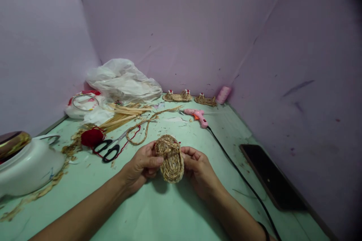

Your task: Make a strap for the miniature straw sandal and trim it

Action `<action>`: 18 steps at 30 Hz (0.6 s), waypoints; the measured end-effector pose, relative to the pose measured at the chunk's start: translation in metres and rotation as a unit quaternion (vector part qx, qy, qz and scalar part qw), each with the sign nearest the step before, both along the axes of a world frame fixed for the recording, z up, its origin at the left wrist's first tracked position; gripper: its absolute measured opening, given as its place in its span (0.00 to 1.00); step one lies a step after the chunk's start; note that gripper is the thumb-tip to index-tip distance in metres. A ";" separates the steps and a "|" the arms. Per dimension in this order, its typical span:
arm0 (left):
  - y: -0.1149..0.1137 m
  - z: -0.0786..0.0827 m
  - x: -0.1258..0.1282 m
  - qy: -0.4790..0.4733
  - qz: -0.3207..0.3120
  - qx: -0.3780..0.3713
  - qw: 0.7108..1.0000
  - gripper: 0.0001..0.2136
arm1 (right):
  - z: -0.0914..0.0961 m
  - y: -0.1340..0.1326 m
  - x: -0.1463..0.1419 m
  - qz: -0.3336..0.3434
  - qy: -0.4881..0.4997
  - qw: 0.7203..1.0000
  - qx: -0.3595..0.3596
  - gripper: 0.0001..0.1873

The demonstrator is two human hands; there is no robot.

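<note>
Between my two hands is a small woven straw slipper, oval, with a strap across its upper part. My left hand grips its left edge, thumb lying on the front near the strap. At the right edge, the fingers of my right hand pinch the rim; a speck of red shows beside them. The slipper is held tilted up above the table. Left of it are black-handled scissors, a ball of red yarn and a braided straw cord.
A pink glue gun lies behind my hands, its black cable running past my right arm. A dark phone rests at the right. Finished-looking slippers, a pink spool, straw strips and a plastic bag line the back.
</note>
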State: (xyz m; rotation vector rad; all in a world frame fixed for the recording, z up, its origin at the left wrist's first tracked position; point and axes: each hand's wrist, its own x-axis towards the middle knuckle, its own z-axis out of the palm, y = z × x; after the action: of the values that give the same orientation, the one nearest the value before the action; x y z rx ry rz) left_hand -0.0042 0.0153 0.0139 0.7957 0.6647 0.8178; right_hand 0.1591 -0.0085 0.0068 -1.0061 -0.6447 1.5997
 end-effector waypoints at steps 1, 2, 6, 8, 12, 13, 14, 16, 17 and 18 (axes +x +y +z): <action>0.000 0.000 0.000 0.001 -0.001 0.004 1.000 0.23 | 0.001 0.000 0.000 -0.001 0.000 1.000 0.003 0.16; 0.000 -0.001 0.000 0.002 0.000 0.006 1.000 0.23 | 0.001 0.000 0.001 -0.002 -0.001 1.000 0.003 0.15; 0.000 -0.004 0.001 0.011 0.030 0.001 0.999 0.18 | 0.007 0.001 0.003 -0.007 0.009 1.000 -0.023 0.14; 0.000 -0.005 0.003 0.030 0.048 0.002 0.998 0.18 | 0.009 0.001 0.003 -0.009 0.040 0.999 -0.029 0.17; -0.003 -0.006 0.007 0.081 0.081 0.021 0.993 0.19 | 0.007 -0.002 0.000 0.022 0.030 0.999 0.038 0.26; -0.004 -0.005 0.008 0.088 0.085 0.026 0.992 0.18 | 0.004 -0.002 -0.001 0.033 0.008 0.997 0.066 0.29; -0.004 -0.005 0.008 0.092 0.084 0.030 0.992 0.18 | 0.002 -0.002 -0.002 0.045 -0.015 0.995 0.091 0.33; -0.003 -0.002 0.006 0.091 0.067 0.032 0.993 0.17 | -0.001 -0.002 -0.003 0.061 -0.060 0.990 0.116 0.39; -0.002 0.000 0.005 0.088 0.056 0.028 0.994 0.17 | -0.002 -0.002 -0.003 0.060 -0.080 0.988 0.114 0.40; 0.000 0.001 0.004 0.085 0.049 0.022 0.995 0.18 | -0.003 -0.001 -0.003 0.051 -0.098 0.988 0.106 0.38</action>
State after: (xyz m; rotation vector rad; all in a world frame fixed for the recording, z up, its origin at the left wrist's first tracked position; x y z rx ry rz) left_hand -0.0003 0.0149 0.0152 0.8844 0.8443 0.8613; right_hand 0.1566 -0.0096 0.0042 -0.9918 -0.9934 1.4936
